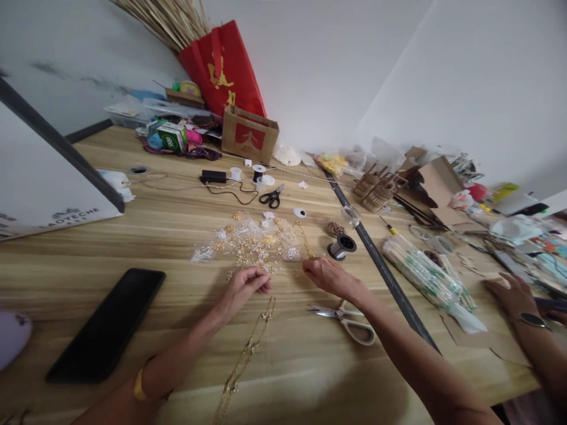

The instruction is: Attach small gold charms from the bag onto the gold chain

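At the far left stands a white panel (57, 171) with printed letters, and in front of it a black phone (106, 327) lies flat on the wooden table (177, 366). Next comes the left forearm, which wears a gold-coloured bracelet (140, 386). The left hand (248, 282) is at the near edge of a pile of small gold and clear beads (254, 245), some of them in clear bags; its thumb and fingers are pressed together, but I cannot tell if a tiny piece is pinched between them. Just below this hand, a long gold chain (250, 348) with small ornaments lies on the table and runs toward the near edge. Behind the pile are black scissors (271, 199). A thin chain (286, 275) lies between the two hands. The right hand (325, 273) is beside the pile, with its fingers curled and pressed together; a short gold chain (305, 239) reaches to its fingertips, and I cannot tell whether they pinch it. Below this hand lie pale-handled scissors (359, 332), and behind it stands a wire spool (342, 247). Farther right, past a dark strip (390, 280), is a wrapped bundle (425, 271), then a co-worker's hand (511, 293) with a watch (533, 320).
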`<state>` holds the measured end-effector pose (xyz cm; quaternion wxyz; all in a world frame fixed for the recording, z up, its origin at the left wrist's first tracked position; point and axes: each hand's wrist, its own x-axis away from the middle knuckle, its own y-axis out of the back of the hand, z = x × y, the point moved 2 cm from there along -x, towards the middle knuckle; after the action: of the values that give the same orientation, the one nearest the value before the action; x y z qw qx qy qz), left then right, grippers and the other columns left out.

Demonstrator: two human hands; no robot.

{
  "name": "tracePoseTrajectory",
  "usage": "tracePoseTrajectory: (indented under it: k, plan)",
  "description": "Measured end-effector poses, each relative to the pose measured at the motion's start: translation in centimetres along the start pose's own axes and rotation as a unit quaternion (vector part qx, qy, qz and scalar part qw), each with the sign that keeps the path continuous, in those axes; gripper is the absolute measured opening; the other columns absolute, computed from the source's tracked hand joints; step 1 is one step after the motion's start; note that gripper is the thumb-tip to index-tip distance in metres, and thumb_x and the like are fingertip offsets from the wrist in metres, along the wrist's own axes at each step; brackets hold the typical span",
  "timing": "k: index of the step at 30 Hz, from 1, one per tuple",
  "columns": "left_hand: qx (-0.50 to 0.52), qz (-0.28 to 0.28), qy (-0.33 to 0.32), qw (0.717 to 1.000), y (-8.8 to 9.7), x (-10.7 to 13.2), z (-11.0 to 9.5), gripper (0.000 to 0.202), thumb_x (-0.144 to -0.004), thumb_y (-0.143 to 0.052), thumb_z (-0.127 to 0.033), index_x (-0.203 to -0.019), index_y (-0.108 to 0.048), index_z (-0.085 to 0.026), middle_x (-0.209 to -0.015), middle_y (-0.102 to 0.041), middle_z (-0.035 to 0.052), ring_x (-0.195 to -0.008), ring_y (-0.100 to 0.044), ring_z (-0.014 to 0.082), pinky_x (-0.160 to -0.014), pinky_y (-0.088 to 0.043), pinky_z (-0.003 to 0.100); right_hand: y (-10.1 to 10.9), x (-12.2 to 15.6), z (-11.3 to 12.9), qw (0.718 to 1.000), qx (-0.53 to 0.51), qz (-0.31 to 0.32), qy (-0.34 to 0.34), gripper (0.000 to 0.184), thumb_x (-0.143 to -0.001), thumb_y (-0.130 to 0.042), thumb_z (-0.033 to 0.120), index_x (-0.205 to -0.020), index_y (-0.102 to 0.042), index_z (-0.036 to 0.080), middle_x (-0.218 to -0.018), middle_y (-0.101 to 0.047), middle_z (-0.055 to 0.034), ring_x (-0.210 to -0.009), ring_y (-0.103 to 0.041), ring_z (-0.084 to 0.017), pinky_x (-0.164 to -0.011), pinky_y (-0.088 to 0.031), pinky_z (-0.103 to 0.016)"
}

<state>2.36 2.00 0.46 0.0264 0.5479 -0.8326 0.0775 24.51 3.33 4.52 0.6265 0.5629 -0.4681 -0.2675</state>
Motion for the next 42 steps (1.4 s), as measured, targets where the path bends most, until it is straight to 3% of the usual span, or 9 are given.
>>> tracePoseTrajectory:
  k: [8, 14, 19, 27, 34, 38, 42]
  plan:
    - [0.023, -0.025, -0.01, 0.999, 0.4, -0.4, 0.2, 0.024, -0.072, -0.064, -0.037, -0.07, -0.064, -0.013, -0.065, -0.067, 0.003, -0.062, -0.059, 0.0131, -0.064, -0.048, 0.026, 1.5, 1.3, 0.0, 0.997, -0.069, -0.038, -0.003, 0.017, -0.088, -0.046, 0.017, -0.083, -0.063, 0.016, -0.083, -0.062, -0.0051, -0.067, -0.055, -0.011, -0.057, -0.029, -0.023]
    - [0.007, -0.027, -0.014, 1.0, 0.0, -0.9, -0.7, 0.022, -0.073, -0.063, -0.035, -0.072, -0.064, -0.013, -0.065, -0.067, 0.0028, -0.061, -0.06, 0.0129, -0.063, -0.049, 0.026, 0.8, 2.4, -1.7, 0.971, -0.227, -0.078, 0.014, 0.013, -0.085, -0.053, 0.02, -0.081, -0.064, 0.016, -0.081, -0.057, -0.0028, -0.067, -0.053, -0.011, -0.064, -0.037, -0.022]
    - [-0.037, 0.003, -0.034, 0.999, -1.2, -1.5, -1.2, 0.021, -0.074, -0.062, -0.033, -0.074, -0.063, -0.013, -0.063, -0.066, 0.0031, -0.059, -0.059, 0.0131, -0.06, -0.048, 0.025, -0.2, 2.6, -2.6, 0.928, -0.363, -0.08, 0.028, 0.015, -0.084, -0.056, 0.026, -0.082, -0.066, 0.015, -0.083, -0.056, -0.0036, -0.072, -0.054, -0.013, -0.066, -0.042, -0.023]
    - [-0.183, 0.044, -0.125, 0.974, -4.3, -3.1, -2.6, 0.019, -0.079, -0.055, -0.026, -0.069, -0.066, -0.014, -0.068, -0.069, 0.0041, -0.063, -0.058, 0.0137, -0.06, -0.042, 0.023, -1.1, 2.4, -2.9, 0.894, -0.438, -0.09, 0.034, 0.017, -0.083, -0.056, 0.029, -0.08, -0.065, 0.014, -0.081, -0.059, -0.0036, -0.074, -0.054, -0.014, -0.069, -0.043, -0.026]
    - [-0.204, 0.044, -0.107, 0.972, -6.5, -5.2, -1.2, 0.015, -0.075, -0.057, -0.024, -0.072, -0.067, -0.013, -0.068, -0.067, 0.0031, -0.062, -0.057, 0.0135, -0.06, -0.042, 0.024, -1.1, 2.5, -2.7, 0.844, -0.524, -0.099, 0.051, 0.023, -0.081, -0.058, 0.036, -0.08, -0.063, 0.014, -0.08, -0.061, -0.0033, -0.075, -0.056, -0.014, -0.069, -0.044, -0.025]
    - [-0.119, 0.084, -0.033, 0.989, -7.3, -6.0, -0.3, 0.017, -0.075, -0.059, -0.028, -0.071, -0.064, -0.011, -0.064, -0.066, 0.004, -0.054, -0.054, 0.011, -0.055, -0.043, 0.023, -1.7, 2.2, -2.8, 0.804, -0.584, -0.099, 0.058, 0.027, -0.079, -0.061, 0.041, -0.08, -0.062, 0.014, -0.078, -0.062, -0.0029, -0.075, -0.056, -0.014, -0.069, -0.043, -0.025]
    - [-0.053, 0.127, 0.005, 0.99, -7.7, -6.1, 0.1, 0.023, -0.073, -0.062, -0.034, -0.073, -0.064, -0.011, -0.073, -0.07, 0.0076, -0.052, -0.053, 0.0085, -0.051, -0.041, 0.021, -2.1, 1.9, -3.1, 0.777, -0.617, -0.119, 0.04, 0.031, -0.076, -0.063, 0.045, -0.078, -0.06, 0.014, -0.072, -0.059, 0.0001, -0.069, -0.053, -0.013, -0.067, -0.04, -0.025]
